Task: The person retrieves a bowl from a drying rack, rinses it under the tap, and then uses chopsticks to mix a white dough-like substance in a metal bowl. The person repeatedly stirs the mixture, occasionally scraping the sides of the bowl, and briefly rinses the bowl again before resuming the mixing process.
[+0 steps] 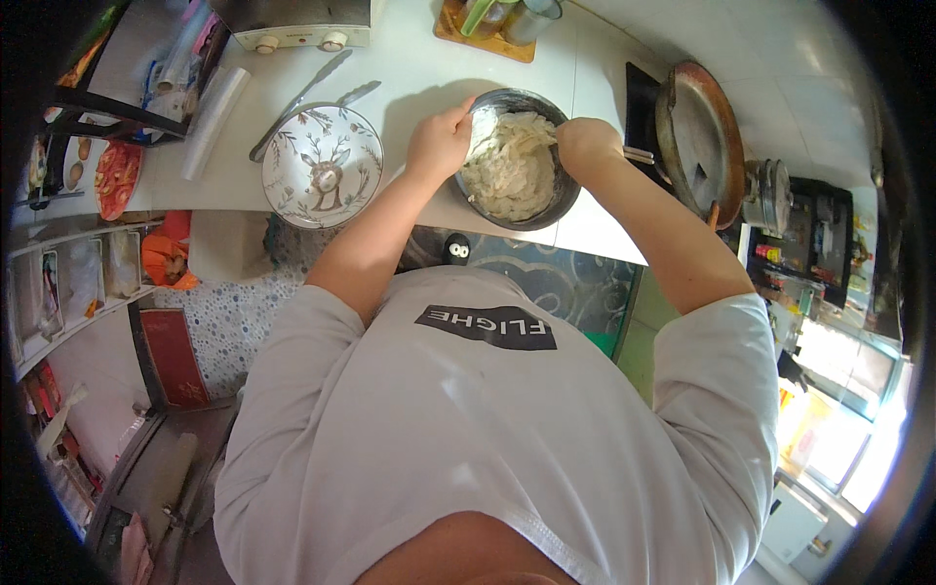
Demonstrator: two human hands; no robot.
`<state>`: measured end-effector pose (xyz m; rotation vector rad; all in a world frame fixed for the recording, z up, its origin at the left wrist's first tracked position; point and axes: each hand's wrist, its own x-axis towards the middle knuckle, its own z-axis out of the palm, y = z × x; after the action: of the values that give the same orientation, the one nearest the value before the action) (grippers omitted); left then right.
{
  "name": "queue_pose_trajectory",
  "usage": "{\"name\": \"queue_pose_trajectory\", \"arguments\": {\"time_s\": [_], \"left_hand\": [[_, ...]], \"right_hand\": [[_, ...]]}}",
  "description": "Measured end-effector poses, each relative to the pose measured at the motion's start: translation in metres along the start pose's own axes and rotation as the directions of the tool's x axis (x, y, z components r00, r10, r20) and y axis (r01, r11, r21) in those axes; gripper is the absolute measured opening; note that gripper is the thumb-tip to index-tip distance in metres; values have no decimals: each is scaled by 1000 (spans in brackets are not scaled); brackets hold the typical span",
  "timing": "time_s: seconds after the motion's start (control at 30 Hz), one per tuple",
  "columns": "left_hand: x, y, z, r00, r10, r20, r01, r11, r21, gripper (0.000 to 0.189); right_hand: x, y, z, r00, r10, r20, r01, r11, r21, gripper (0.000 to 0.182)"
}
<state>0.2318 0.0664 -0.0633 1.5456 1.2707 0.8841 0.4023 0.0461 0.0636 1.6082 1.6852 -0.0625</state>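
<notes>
A round dark metal bowl point(561, 201) sits near the front edge of the white counter, with lumpy, pale flour dough point(515, 172) inside. Dry flour lies at its upper left side. My left hand point(441, 140) grips the bowl's left rim, thumb at the edge. My right hand point(589, 148) is closed at the right rim around chopsticks point(638, 154), whose ends stick out behind the fist; their tips are hidden by the hand and dough. Left of the bowl lies a plate with a deer design point(322, 167).
A knife point(307, 99) lies behind the plate. Farther left are a clear plastic roll point(216, 123) and a plate of red food point(118, 179). A large round pan point(702, 146) leans at the right. Jugs stand on a wooden tray point(482, 42) at the back, beside an appliance with knobs point(300, 38).
</notes>
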Motion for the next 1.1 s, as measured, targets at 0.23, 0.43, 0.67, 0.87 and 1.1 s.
{"name": "queue_pose_trajectory", "arguments": {"time_s": [0.23,0.43,0.67,0.87,1.1], "left_hand": [[-5,2,10,993,-10,-117,5,999,-43,28],[-4,4,12,995,8,-99,-13,999,-42,26],[-2,0,13,991,98,-90,-101,994,-33,26],[0,5,3,999,20,43,-20,1000,-19,27],[2,-3,6,998,61,32,-60,998,-34,29]], "right_hand": [[-31,-15,24,974,-61,219,81,993,-84,18],[-45,-8,35,978,-145,152,115,975,192,19],[-21,-18,72,981,-128,144,12,786,619,31],[-12,-25,100,983,-172,-67,159,601,783,34],[-51,-3,86,992,70,103,-124,424,897,35]]}}
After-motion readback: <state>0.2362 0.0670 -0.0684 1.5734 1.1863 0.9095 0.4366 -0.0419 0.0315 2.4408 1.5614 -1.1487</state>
